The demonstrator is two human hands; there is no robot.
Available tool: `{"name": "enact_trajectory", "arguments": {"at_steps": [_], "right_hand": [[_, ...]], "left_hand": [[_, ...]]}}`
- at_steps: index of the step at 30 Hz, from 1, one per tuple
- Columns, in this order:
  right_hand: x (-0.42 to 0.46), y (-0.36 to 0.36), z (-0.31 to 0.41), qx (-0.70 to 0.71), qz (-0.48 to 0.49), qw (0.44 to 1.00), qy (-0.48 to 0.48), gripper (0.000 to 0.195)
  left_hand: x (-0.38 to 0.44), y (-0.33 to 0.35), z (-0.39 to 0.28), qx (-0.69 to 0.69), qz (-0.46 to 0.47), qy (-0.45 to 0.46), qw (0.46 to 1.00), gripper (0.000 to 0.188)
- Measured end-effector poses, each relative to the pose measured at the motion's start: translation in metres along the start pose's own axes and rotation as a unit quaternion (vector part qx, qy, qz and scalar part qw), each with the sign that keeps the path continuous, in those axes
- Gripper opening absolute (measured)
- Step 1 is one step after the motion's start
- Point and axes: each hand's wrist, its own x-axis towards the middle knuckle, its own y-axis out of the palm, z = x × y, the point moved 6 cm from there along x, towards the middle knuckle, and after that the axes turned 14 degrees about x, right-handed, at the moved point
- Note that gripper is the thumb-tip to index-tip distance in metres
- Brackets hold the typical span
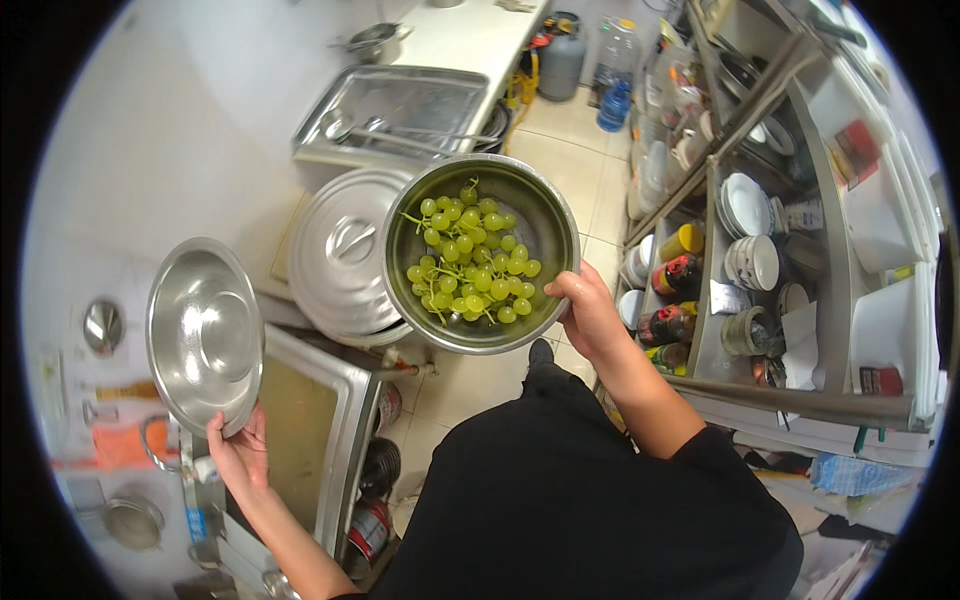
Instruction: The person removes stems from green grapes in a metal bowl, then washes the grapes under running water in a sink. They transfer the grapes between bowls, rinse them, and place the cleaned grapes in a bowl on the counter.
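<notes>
A deep stainless steel bowl [553,225] holds bunches of green grapes [480,281], with some stems showing among them. My right hand [589,307] grips its right rim, thumb over the edge. On the left, my left hand [244,450] holds a shallower metal bowl [202,337] by its lower rim. That bowl is tilted up on its side, and its visible inside shows nothing in it. The two bowls are apart. Partly behind the grape bowl stands a large round pot with an aluminium lid [322,255].
A metal tray [427,94] with ladles lies on a white counter beyond the pot. A steel sink [300,435] is at the lower left. Shelves [694,360] with bottles, plates and bowls line the right. A gas cylinder [561,60] stands on the floor ahead.
</notes>
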Motion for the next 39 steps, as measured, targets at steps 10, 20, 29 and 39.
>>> {"name": "enact_trajectory", "arguments": {"at_steps": [10, 20, 29, 39], "right_hand": [[0.145, -0.116, 0.129, 0.096, -0.129, 0.983, -0.087, 0.033], [0.27, -0.218, 0.192, 0.169, -0.197, 0.96, -0.101, 0.042], [0.336, -0.34, 0.294, 0.149, -0.273, 0.94, -0.144, 0.032], [0.426, -0.347, 0.382, 0.187, -0.342, 0.894, -0.223, 0.031]], "left_hand": [[0.129, 0.32, -0.021, 0.052, 0.166, -0.092, 0.981, 0.049], [0.274, 0.571, 0.006, 0.104, 0.26, -0.105, 0.954, 0.049], [0.339, 0.753, 0.091, 0.234, 0.334, -0.181, 0.895, 0.045], [0.351, 0.882, 0.295, 0.317, 0.384, -0.362, 0.788, 0.044]]}}
